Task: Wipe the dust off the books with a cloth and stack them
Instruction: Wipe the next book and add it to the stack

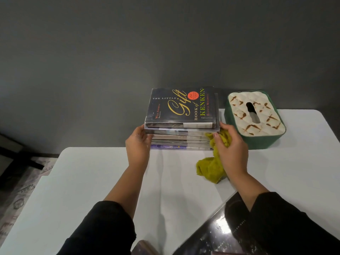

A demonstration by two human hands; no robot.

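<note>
The left hand [138, 142] lies flat against the left side of the stack of books [181, 126], fingers straight and together, pressing on the edges of the upper volumes and gripping nothing. The right hand [230, 144] has its fingers curled around a yellow-green cloth [211, 166], bunching it in the palm, while its fingertips [223, 126] touch the right side of the stack near the top; the loose end of the cloth hangs down from under the hand and rests crumpled on the white bench [92, 181], just in front of the stack's right corner. The stack stands near the far edge of the bench, close to the dark grey wall [110, 52], several books high, all lying flat with their long axis running left to right and their long edges facing the person. The top book [181, 106] is dark-covered, its title lettering turned sideways so that the words read from the near side toward the wall; it sits slightly back from the near edge of the book below. Just to the right of the stack, close behind the right hand, stands a green tissue box [257, 137] with a cream quilted lid and a slot. At the near right edge of the bench, partly under the right sleeve [294, 227], lies another dark glossy book [211, 236], set at a slant to the bench edge.
</note>
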